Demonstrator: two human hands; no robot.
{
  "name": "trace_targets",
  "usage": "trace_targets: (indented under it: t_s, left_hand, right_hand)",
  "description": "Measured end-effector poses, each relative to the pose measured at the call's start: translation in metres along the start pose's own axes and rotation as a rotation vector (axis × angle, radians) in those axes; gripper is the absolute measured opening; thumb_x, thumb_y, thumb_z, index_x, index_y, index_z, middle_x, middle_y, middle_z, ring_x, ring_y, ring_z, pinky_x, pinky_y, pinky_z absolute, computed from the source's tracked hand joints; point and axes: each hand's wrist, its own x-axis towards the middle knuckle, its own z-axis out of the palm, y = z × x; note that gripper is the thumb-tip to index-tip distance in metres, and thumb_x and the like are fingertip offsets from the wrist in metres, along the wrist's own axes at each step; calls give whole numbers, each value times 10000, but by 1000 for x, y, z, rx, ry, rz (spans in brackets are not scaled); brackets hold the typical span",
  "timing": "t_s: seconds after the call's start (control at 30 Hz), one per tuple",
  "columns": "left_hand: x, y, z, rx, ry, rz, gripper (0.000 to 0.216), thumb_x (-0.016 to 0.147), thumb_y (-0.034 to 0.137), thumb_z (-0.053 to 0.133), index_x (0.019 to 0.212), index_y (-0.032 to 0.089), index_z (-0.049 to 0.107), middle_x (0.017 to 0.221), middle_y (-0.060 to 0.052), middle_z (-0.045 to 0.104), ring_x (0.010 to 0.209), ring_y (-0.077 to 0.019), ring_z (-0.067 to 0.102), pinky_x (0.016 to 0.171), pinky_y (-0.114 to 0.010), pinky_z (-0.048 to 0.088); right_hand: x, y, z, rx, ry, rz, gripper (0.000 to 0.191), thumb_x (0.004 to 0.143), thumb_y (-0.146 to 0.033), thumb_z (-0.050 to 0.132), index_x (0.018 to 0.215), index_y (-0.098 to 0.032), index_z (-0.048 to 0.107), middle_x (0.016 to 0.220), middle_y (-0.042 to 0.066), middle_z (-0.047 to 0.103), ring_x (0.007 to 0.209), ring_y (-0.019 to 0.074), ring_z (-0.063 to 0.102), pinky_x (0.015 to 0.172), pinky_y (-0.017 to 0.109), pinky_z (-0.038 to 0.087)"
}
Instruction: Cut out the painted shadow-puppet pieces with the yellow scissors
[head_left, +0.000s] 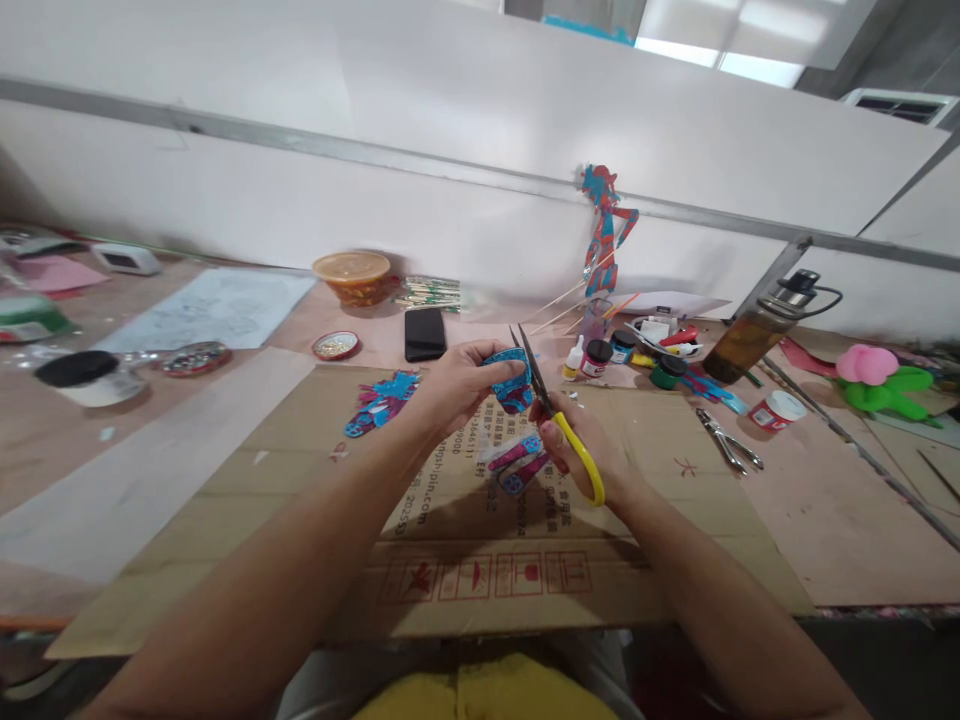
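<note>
Pinched in my left hand (480, 380) is a small blue and purple patterned cutout (514, 392), held up over the cardboard sheet (300, 520). My right hand (574, 445) grips yellow-handled scissors (574, 450), their dark blades parted and pointing up and away at the cutout's right edge. Whether the blades touch it I cannot tell. Below my hands, more blue and purple cutouts (517, 465) lie on the cardboard. Another cluster of blue and purple pieces (382, 400) rests left of my left hand.
A black phone (424, 334), a lidded tub (352, 278) and a tin of small fasteners (336, 346) stand behind. Right are paint jars (597, 358), pliers (729, 440) and a bottle (761, 325). A jointed painted figure (602, 230) leans against the white wall.
</note>
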Motion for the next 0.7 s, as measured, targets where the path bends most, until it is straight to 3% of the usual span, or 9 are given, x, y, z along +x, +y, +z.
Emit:
trace_targets:
  t_s: [0.23,0.57,0.7]
  left_hand:
    - [2,-1,-5,27,-18,-1,332,657,412,1006,691,190,762,655,-36,713,592,-150,606,586,-294,498]
    - [2,-3,-3,7,-26,-9,362,642,429,1022,700,191,755,652,-27,710,596,-154,611,589,-298,499]
    - [1,-4,-1,-6,-20,-14,361,642,427,1019,704,185,759,652,-20,699,589,-146,599,583,-296,490]
  right_hand:
    - [1,1,0,23,6,-20,704,963,-942,569,995,-246,666,675,-37,436,567,158,389,469,250,336]
    - [-3,6,2,51,3,20,648,985,-890,607,1035,-247,671,642,-60,428,532,156,398,479,259,346]
    - [-3,4,2,0,18,-15,706,999,-933,533,1058,-244,677,626,-46,453,544,169,409,496,275,345]
